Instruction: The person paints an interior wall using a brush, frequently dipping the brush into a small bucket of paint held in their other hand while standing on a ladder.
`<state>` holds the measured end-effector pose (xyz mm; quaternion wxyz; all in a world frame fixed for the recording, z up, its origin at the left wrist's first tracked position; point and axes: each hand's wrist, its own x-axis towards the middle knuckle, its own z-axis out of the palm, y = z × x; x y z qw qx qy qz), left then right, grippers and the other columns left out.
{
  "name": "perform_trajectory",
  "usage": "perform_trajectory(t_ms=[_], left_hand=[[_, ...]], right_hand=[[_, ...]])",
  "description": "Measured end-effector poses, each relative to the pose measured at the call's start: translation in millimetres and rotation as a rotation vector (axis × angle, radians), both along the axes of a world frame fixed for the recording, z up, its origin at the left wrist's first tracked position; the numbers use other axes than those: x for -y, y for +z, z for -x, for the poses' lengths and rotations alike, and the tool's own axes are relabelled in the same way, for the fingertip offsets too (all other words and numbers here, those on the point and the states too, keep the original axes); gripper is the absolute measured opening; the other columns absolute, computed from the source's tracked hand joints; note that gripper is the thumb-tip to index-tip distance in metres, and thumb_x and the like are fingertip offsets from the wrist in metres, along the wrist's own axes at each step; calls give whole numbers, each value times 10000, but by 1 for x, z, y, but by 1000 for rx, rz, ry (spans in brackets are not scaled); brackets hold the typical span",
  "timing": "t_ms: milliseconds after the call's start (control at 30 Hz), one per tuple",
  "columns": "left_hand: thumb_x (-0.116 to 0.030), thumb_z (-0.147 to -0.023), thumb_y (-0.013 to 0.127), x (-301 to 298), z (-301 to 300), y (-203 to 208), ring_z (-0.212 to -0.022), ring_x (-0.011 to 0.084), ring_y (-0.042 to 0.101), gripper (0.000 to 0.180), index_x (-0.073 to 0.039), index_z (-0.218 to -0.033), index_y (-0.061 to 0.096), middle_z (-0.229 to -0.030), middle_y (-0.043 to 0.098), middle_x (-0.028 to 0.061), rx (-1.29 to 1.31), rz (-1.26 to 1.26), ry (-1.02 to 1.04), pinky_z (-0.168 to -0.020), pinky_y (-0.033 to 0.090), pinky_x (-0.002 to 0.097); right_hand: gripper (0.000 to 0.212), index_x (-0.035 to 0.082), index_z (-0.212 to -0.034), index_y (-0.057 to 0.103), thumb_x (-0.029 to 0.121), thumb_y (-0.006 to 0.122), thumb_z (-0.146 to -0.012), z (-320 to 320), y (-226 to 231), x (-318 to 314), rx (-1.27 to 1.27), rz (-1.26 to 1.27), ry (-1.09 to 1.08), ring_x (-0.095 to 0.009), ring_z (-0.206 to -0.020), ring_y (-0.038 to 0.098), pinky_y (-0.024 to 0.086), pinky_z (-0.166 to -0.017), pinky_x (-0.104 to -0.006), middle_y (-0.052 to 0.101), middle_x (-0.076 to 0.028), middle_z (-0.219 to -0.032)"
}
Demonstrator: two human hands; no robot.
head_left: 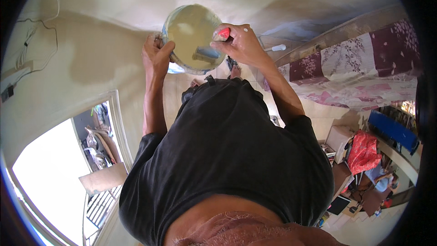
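Observation:
My left hand (158, 54) grips the rim of a round bucket (167, 25), thumb over the edge. The bucket is tipped so that its mouth shows, and cream-coloured paint or thin putty (185, 29) coats its inside. At the bucket's right side my right hand (241, 43) is closed around the red-ended handle of a putty knife (223, 33). What looks like its flat grey-blue blade (208, 52) lies inside the bucket, against the lower wall. Pale smears mark the fingers of both hands.
A cream wall (100, 50) stands in front and to the left, with loose black cable (56, 45) on it. A bright doorway (50, 164) opens at lower left. To the right is a bed or bench under patterned cloth (348, 59); stacked goods and a red bag (364, 152) lie behind.

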<state>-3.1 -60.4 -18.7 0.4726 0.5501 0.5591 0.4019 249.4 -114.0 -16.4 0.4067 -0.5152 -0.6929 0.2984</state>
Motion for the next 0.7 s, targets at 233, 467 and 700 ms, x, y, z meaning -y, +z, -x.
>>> perform_trajectory(t_ms=[233, 467, 700], left_hand=[[-110, -748, 658, -2, 4, 0, -541, 99, 493, 205, 33, -862, 567, -668, 558, 28, -55, 62, -41, -473, 421, 289], [-124, -754, 658, -7, 4, -7, -550, 95, 506, 222, 35, -889, 583, -670, 564, 30, 43, 75, -35, -486, 427, 271], [-121, -759, 659, -10, -4, 0, -521, 87, 497, 269, 66, -943, 600, -645, 539, 15, 10, 7, -61, -450, 425, 268]], right_hand=[[190, 33, -875, 625, 191, 719, -825, -7, -13, -21, 247, -136, -380, -329, -590, 639, 498, -546, -397, 626, -163, -671], [173, 83, -879, 627, 198, 736, -813, -11, 18, -6, 167, -115, 34, -317, -691, 652, 506, -601, -411, 654, -128, -720], [234, 39, -893, 660, 196, 784, -773, -8, -4, -13, -42, 19, 34, -268, -622, 628, 500, -606, -345, 659, -144, -718]])
